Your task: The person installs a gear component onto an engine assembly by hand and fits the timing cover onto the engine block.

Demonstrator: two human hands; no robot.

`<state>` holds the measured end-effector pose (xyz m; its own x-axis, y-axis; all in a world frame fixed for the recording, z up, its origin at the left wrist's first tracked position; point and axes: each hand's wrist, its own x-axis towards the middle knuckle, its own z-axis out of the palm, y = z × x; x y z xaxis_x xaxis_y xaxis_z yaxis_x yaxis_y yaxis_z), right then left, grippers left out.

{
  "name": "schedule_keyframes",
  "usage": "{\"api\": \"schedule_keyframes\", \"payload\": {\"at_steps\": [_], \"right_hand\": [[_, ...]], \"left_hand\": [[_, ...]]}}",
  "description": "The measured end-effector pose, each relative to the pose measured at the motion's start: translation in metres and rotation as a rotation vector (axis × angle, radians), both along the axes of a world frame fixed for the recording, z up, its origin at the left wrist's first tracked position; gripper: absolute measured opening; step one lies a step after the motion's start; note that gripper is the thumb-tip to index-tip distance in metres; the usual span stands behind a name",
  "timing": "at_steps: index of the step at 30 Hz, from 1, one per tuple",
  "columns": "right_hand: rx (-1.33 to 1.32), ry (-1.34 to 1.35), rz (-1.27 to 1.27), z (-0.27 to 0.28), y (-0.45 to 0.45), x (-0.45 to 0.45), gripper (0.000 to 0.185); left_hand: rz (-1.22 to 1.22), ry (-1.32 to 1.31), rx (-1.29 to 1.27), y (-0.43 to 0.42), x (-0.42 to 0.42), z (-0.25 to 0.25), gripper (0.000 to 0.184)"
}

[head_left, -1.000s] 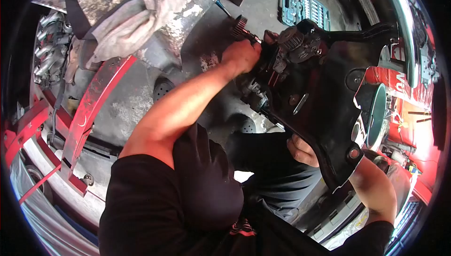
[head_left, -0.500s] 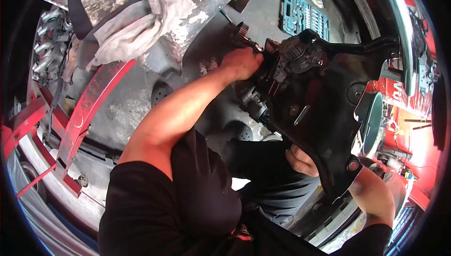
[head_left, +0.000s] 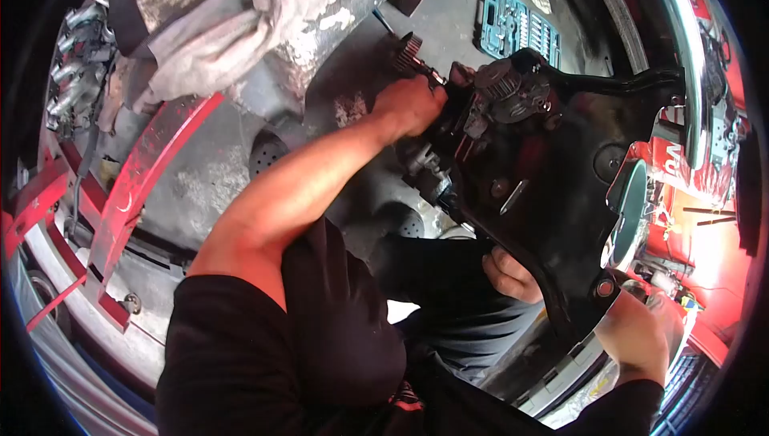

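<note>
A large black panel [head_left: 553,180] is tilted in front of me, with a dark mechanical assembly bearing a toothed pulley [head_left: 498,82] at its upper left. My left hand [head_left: 412,108] is closed against the left side of this assembly, just below a metal shaft with a toothed gear [head_left: 408,50]; what its fingers grip is hidden. My right forearm passes behind the panel. The curled fingers of my right hand [head_left: 511,274] show at the panel's lower left edge, above my dark trousers, and the panel hides the palm.
A blue socket set case [head_left: 521,24] lies open on the floor. Grey cloth [head_left: 240,28] hangs over a worn surface at upper left. Red metal frames [head_left: 148,172] stand at left, near a metal engine part [head_left: 80,72]. A chrome bar [head_left: 689,60] and a green round container [head_left: 629,212] are at right.
The view has shifted slightly, so the assembly and panel appear a little lower than a second ago. Both hands keep their places against them.
</note>
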<state>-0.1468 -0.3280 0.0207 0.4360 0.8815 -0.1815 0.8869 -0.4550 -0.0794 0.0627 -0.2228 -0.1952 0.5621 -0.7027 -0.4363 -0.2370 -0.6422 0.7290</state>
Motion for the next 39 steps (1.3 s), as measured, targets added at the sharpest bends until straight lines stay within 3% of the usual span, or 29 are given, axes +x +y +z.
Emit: {"api": "schedule_keyframes", "payload": {"at_steps": [5,7,11,13,14,15,17,20,21,23,26,30,31,35,39], "right_hand": [[-0.086,-0.079,0.145,0.001,0.004,0.004,0.028],[-0.131,-0.118,0.208,0.003,0.004,0.011,0.028],[-0.281,-0.252,0.531,0.006,0.001,0.027,0.029],[-0.223,-0.204,0.413,0.005,0.007,0.022,0.028],[-0.184,-0.175,0.347,0.004,0.009,0.02,0.028],[-0.156,-0.159,0.306,0.003,0.011,0.017,0.028],[-0.128,-0.149,0.252,0.001,0.013,0.013,0.027],[-0.108,-0.133,0.218,0.0,0.013,0.011,0.027],[-0.098,-0.128,0.206,0.0,0.013,0.011,0.026],[-0.087,-0.125,0.187,0.001,0.014,0.01,0.026],[-0.08,-0.128,0.176,0.002,0.014,0.011,0.025],[-0.06,-0.119,0.153,0.001,0.014,0.008,0.024],[-0.055,-0.114,0.147,0.001,0.013,0.007,0.024],[-0.045,-0.124,0.126,-0.001,0.011,0.003,0.023],[-0.036,-0.14,0.124,-0.003,0.009,0.002,0.022]], "left_hand": [[-0.015,0.025,0.078,0.002,-0.005,0.003,0.052],[0.04,0.013,-0.096,0.005,-0.006,-0.001,0.052],[-0.064,0.045,-0.095,0.004,0.017,-0.017,0.061],[-0.014,0.189,-0.214,0.006,0.027,-0.025,0.069],[0.06,0.304,-0.149,0.01,0.04,-0.024,0.076],[0.182,0.248,-0.32,0.015,0.045,-0.024,0.077],[0.396,0.493,-0.521,0.006,0.065,-0.05,0.08],[0.537,0.467,-0.707,-0.005,0.061,-0.043,0.08],[0.529,0.35,-0.728,-0.02,0.051,-0.055,0.084],[0.264,0.356,-0.591,-0.038,0.005,-0.055,0.088],[0.326,0.304,-0.501,-0.032,0.002,-0.039,0.087],[0.271,0.353,-0.428,-0.04,0.004,-0.061,0.082],[0.116,0.293,-0.277,-0.035,0.01,-0.057,0.078],[-0.089,0.156,0.07,0.009,0.01,0.028,0.066],[-0.012,0.102,-0.024,0.009,0.0,0.006,0.062]]}}
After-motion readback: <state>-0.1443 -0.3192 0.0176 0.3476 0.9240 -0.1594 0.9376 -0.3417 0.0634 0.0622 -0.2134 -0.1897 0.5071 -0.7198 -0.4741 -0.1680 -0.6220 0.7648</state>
